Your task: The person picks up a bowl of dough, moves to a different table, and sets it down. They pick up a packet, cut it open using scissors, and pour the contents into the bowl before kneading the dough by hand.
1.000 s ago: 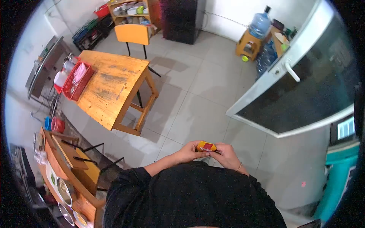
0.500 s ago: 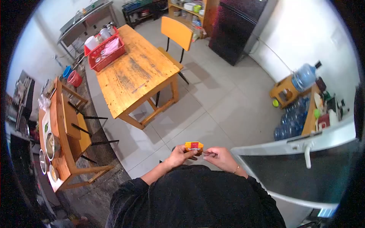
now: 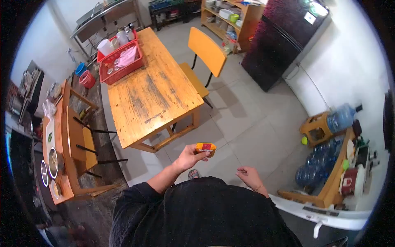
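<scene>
Lightly pinched, a small yellow packet is held out on the near side of the wooden table

The yellow packet (image 3: 205, 149) is clamped between the thumb and fingers of the left hand (image 3: 190, 158), above the floor (image 3: 216, 166) and off the near edge of the wooden table (image 3: 158, 101). Its long axis is set roughly crosswise to the body, with the red patch and pale lettering turned up. One end is covered by the left fingers; the other is left bare, pointing to the right — the side on which the right hand (image 3: 249, 178) is found. That hand is placed lower and well apart from the packet, its fingers loosely curled; nothing is seen in them, and whether the tips touch cannot be told.

On the wooden table's far left part, a red basket (image 3: 123, 73) is set, with a pink cloth (image 3: 126, 56) inside. A yellow chair (image 3: 207, 51) is placed at the table's right side — beyond it, a dark refrigerator (image 3: 279, 39). To the table's left, metal bowls (image 3: 53, 163) are gathered on a side table (image 3: 62, 194); large water bottles (image 3: 313, 169) are kept well to its right.
</scene>
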